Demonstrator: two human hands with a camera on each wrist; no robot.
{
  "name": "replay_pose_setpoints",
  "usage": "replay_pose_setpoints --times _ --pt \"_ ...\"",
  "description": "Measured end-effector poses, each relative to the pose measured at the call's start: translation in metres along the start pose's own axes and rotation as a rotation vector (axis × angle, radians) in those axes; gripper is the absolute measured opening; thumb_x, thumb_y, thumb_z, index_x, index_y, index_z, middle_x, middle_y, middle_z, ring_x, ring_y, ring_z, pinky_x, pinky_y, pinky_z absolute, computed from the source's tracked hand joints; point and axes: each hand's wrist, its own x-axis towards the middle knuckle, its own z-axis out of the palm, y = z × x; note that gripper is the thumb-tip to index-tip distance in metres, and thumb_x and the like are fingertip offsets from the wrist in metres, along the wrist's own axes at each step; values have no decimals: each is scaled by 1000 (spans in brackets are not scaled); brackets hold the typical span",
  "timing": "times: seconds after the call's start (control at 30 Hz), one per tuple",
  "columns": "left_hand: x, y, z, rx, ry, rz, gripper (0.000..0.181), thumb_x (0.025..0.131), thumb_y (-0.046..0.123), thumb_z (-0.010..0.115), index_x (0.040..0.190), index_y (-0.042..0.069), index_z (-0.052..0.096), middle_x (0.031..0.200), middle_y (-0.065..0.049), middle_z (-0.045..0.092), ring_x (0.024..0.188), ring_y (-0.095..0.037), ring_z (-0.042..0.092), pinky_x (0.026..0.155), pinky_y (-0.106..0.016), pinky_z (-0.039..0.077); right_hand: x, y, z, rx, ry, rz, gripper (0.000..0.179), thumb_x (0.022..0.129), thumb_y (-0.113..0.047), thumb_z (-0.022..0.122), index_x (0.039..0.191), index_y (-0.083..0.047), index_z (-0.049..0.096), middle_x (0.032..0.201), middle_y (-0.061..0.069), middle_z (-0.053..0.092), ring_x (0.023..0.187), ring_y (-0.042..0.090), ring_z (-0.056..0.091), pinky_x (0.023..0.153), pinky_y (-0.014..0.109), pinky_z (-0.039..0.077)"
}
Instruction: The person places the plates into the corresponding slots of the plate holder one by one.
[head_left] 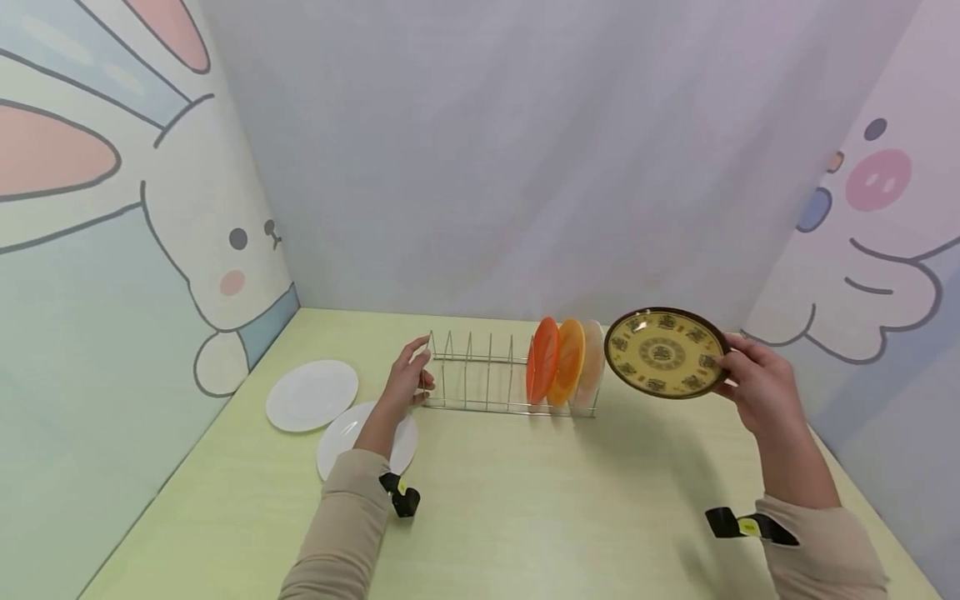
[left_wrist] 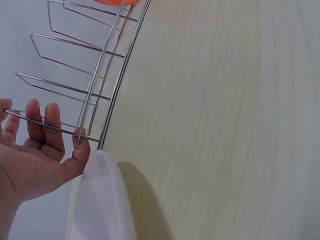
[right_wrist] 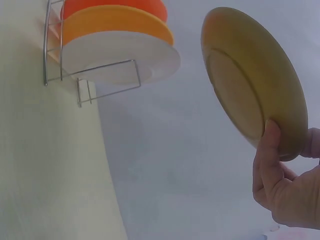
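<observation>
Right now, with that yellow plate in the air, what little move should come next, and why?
I'd probably bring the yellow plate left and stand it up over a free slot in the rack. The right hand holds it tilted in the air beyond the rack's right end, where the red-orange plate, orange plate and pale plate stand; slots nearer the left hand look free.

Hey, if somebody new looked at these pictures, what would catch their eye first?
Probably the patterned yellow plate with its dark rim, held up in the right hand to the right of the wire rack. Next, the orange-red plate and yellow-orange plate standing in the rack's right end. The big cartoon rabbit on the left wall also stands out.
</observation>
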Motion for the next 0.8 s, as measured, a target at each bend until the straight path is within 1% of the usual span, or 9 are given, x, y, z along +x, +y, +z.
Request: replay_pose_setpoints --times 0.23,0.4,0.6,0.7,0.8 --pt "0 0 1 0 3 -6 39 98 35 47 136 34 42 66 -5 49 61 -20 53 58 -35 40 5 -1 21 -7 -51 -24 24 91 4 50 105 -10 62 91 3 57 71 12 56 57 25 49" --pt "-1 -1 1 -10 5 -18 38 98 33 46 136 35 42 66 -4 49 62 -22 53 58 -35 40 8 -1 37 -39 -66 -12 22 91 4 49 108 -7 57 93 3 56 72 11 57 57 25 48" --pt "-1 -1 1 -14 10 -12 38 98 34 47 136 34 42 66 -4 50 61 -20 53 58 -34 40 9 -3 60 -98 -81 -1 24 92 1 48 116 -3 51 99 5 52 74 10 56 58 24 48" --pt "-1 -1 0 -14 6 -7 40 98 35 47 138 33 41 66 -3 50 60 -19 53 57 -33 40 10 -2 71 -142 -91 -1 27 94 -2 48 121 1 48 102 7 49 76 11 55 59 23 49" --pt "0 -1 -2 -8 3 -6 43 98 35 48 140 31 40 66 -3 50 60 -18 53 58 -34 40 13 -1 82 -210 -97 -7 34 95 -5 49 127 4 45 104 10 47 80 13 55 61 24 50"
